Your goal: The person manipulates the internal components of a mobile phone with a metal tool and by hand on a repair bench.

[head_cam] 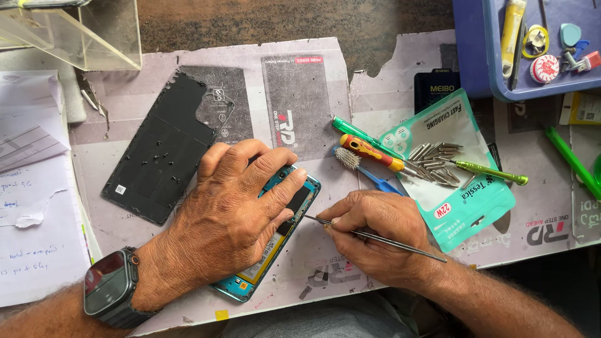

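Phone repair bench, small workshop. Opened teal phone [269, 241] flat on a worn printed work mat [313, 94], insides exposed. Just left of the phone: removed black back cover [159, 147] dotted with tiny screws. Right of the phone: orange-handled screwdriver [372, 153], green screwdrivers, small brush, pile of loose driver bits [432, 164] on a teal pouch [454, 188]. Far up and right of the phone: blue parts tray [476, 56] with small tools. Far left: handwritten paper notes [31, 206].

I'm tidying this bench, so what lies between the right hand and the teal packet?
In the head view, a blue-handled brush lies between the right hand and the teal packet; an orange screwdriver sits just above it.
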